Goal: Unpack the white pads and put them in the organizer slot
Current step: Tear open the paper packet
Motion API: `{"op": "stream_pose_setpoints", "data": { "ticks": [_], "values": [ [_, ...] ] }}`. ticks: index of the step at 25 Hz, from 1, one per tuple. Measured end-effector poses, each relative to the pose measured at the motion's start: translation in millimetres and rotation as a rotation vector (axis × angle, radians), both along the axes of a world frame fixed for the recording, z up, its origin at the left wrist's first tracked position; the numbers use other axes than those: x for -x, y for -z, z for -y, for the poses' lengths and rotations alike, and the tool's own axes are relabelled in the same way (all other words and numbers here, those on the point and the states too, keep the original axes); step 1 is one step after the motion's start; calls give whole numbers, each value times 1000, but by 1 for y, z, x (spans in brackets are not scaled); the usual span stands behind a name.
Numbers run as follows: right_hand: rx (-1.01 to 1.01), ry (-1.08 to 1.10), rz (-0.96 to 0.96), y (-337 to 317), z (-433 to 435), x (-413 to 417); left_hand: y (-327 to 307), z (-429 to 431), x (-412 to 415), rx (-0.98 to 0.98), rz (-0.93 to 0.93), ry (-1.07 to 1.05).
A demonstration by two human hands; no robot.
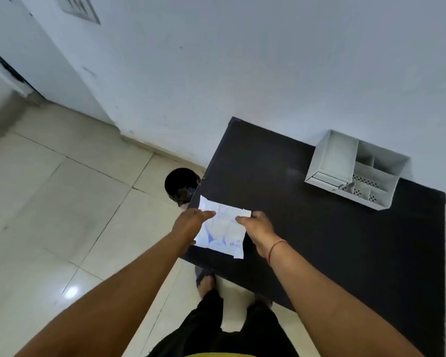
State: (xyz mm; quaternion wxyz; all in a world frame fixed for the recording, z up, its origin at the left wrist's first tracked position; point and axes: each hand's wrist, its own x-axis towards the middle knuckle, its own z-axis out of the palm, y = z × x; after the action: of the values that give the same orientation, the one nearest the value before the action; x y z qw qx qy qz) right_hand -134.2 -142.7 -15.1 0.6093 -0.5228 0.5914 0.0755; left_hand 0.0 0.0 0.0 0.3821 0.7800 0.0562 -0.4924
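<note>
Reaching up from the bottom of the frame, two bare forearms meet at the middle, above a pair of dark trouser legs and a foot (206,280) on the tiled floor (62,202). The left hand (188,224) and the right hand (258,229) hold a white packet (223,231) between them at the near left corner of the black tabletop (319,240). The left hand's fingers (208,214) are closed on the packet's upper left part and the right hand's fingers (242,219) are pinched on its top right edge, where the wrapper looks ragged. The packet carries blue printing and lies tilted, partly over the tabletop's left edge; whether it rests on the surface or is lifted just off it I cannot tell. A red thread band (274,249) circles the right wrist. Beyond the packet, on the floor beside the tabletop's left edge, stands a dark round bin (181,183). Farther back, toward the right of the frame, a white organizer (355,168) sits on the tabletop against the pale wall (242,60), well apart from the hands; it has one large open slot on its left and smaller compartments with perforated bottoms on its right. At the upper left of the frame a switch plate (79,7) is set in the wall.
</note>
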Motion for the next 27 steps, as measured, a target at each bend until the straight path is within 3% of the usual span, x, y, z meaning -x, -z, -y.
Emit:
{"op": "stream_pose_setpoints", "data": {
  "ticks": [3,8,10,13,15,17,20,23,27],
  "values": [
    [-89,67,-155,32,3,-4,23,5,-1,-51,-121,-83],
    [-83,49,-3,42,1,-17,31,13,-10,-19,-229,-172],
    [203,-164,63,15,-1,-19,20,20,-15,71,-350,-221],
    [920,-671,209,-42,-5,-6,-6,36,-26,324,-562,-265],
    [1051,-923,268,-70,-7,7,-30,47,-27,422,-605,-298],
    [915,-845,279,-92,-4,15,-43,57,-27,439,-595,-264],
    [812,-509,210,-118,10,18,-60,65,-28,532,-548,-239],
    [719,-493,73,-132,24,17,-72,69,-30,624,-529,-202],
    [514,-414,120,-147,31,21,-87,66,-28,673,-495,-89]
  ]
}}
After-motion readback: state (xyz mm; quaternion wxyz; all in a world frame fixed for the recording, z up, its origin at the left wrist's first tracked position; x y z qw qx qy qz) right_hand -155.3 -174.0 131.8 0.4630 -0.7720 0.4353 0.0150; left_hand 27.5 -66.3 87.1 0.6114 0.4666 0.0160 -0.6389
